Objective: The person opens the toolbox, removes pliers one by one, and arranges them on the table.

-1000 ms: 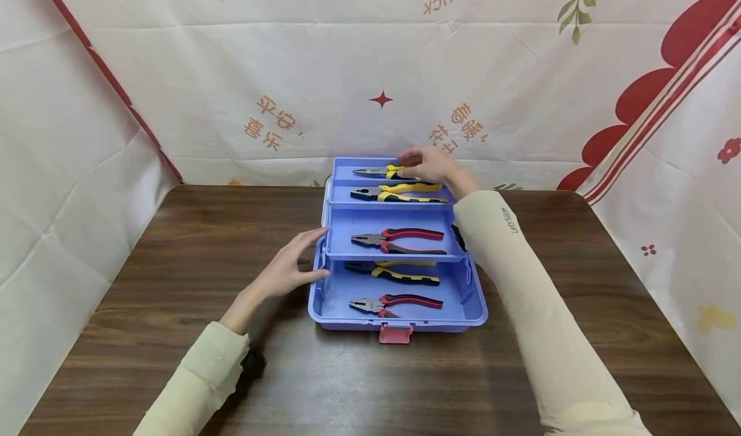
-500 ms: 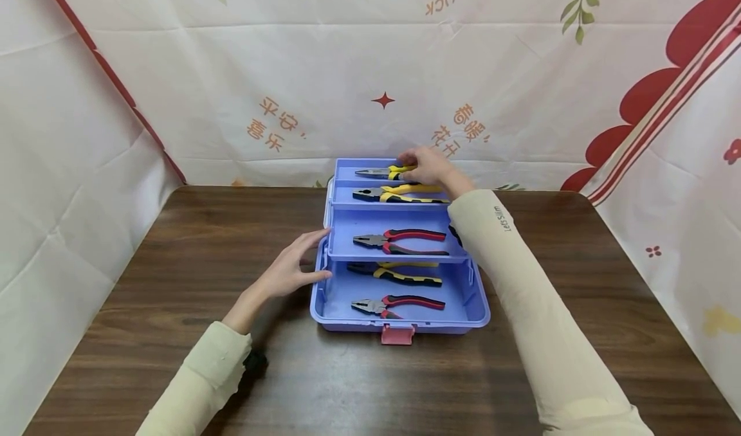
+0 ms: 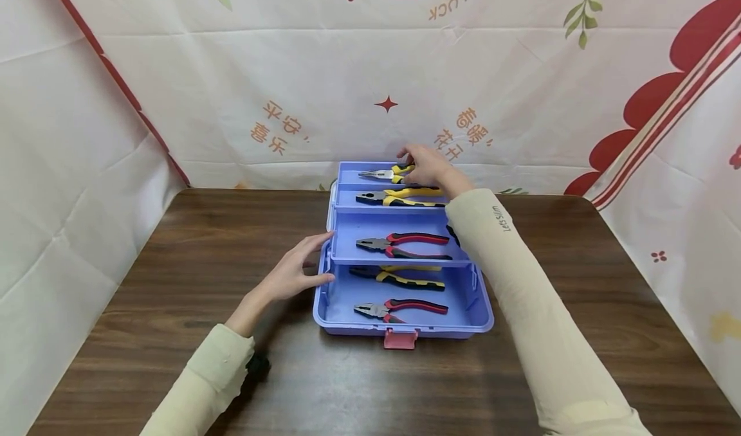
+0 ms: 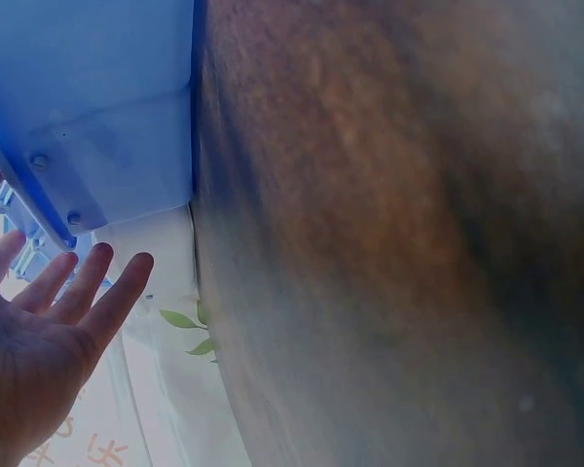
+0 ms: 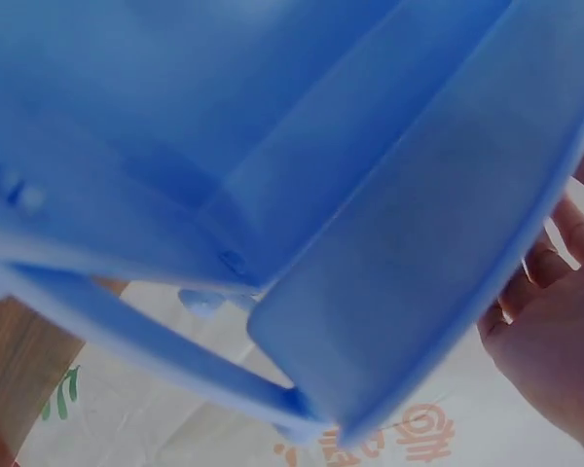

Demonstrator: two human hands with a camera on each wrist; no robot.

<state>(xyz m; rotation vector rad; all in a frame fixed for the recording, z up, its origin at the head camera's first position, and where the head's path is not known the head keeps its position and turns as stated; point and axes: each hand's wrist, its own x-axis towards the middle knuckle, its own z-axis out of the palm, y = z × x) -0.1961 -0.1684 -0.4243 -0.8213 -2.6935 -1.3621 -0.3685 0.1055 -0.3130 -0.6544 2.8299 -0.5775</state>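
A blue-purple toolbox (image 3: 483, 323) stands unfolded in the head view, its tiers stepping up toward the back. In the top tray, my right hand (image 3: 428, 166) pinches the yellow-black handles of needle-nose pliers (image 3: 376, 174), whose jaws point left. My left hand (image 3: 292, 274) has its fingers spread at the toolbox's left side, fingertips by the middle tray's edge. Yellow-handled combination pliers (image 3: 405, 195) lie just in front of the needle-nose pair. Red-handled pliers (image 3: 376, 244) occupy the middle tray. The right wrist view hides the fingertips behind a tray wall.
Inside the bottom compartment lie yellow-black pliers (image 3: 411, 281) and another red-handled pair (image 3: 373, 309). A pink latch (image 3: 401, 340) hangs at the front. Dark wood table (image 3: 191, 256) surrounds the box, with a printed white cloth (image 3: 324, 69) close behind. A sleeve covers part of the right side.
My right hand has drawn in on the needle-nose pliers' handles, and their nose has turned slightly and looks brighter. The left hand keeps its place; the head view has shifted a little.
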